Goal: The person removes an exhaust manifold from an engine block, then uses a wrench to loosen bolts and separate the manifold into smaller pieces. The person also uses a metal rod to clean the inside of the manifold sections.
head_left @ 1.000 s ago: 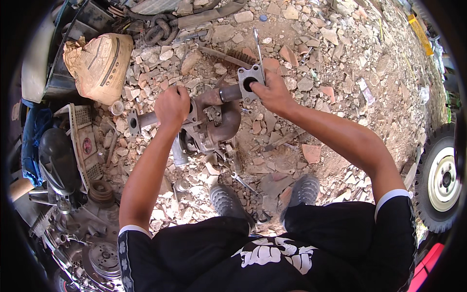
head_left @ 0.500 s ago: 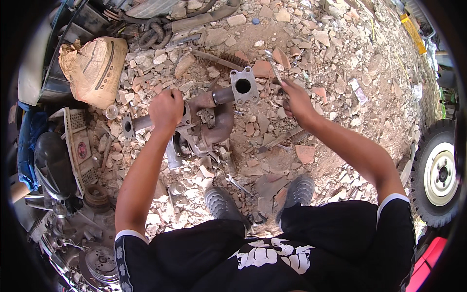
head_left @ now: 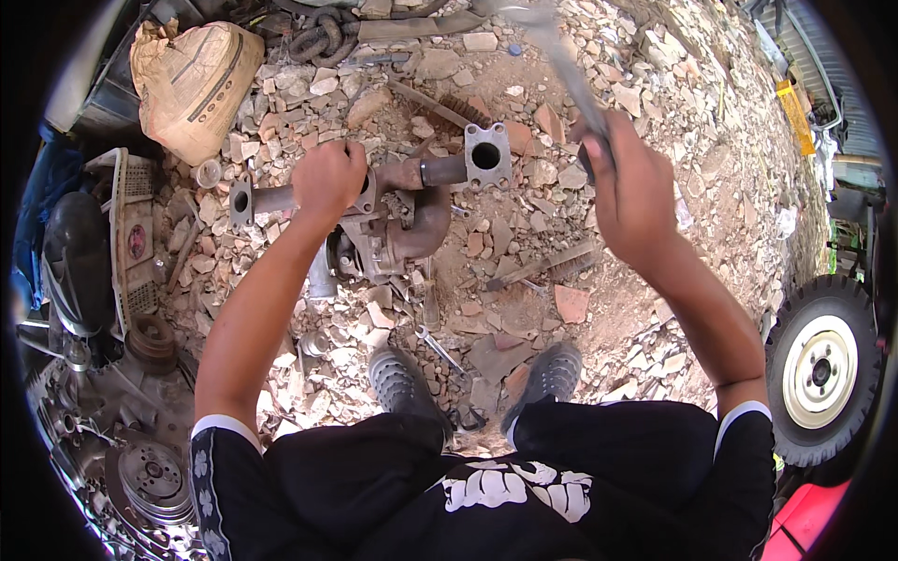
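A rusty metal manifold [head_left: 402,210] with a pipe and a square flange [head_left: 486,154] lies on the rubble. My left hand [head_left: 329,178] grips its pipe near the middle. My right hand [head_left: 629,187] is raised to the right of the flange, shut on a long grey metal tool [head_left: 566,61] whose blurred shaft points up and away. The tool is clear of the manifold.
A tan sack [head_left: 192,79] lies at the top left, engine parts and a clutch disc [head_left: 154,477] at the left, a wheel [head_left: 823,369] at the right. A wrench [head_left: 438,348] lies by my shoes [head_left: 402,383]. Broken stones cover the ground.
My right hand has left the flange, swinging up and to the right with the tool. My left hand has stayed on the pipe.
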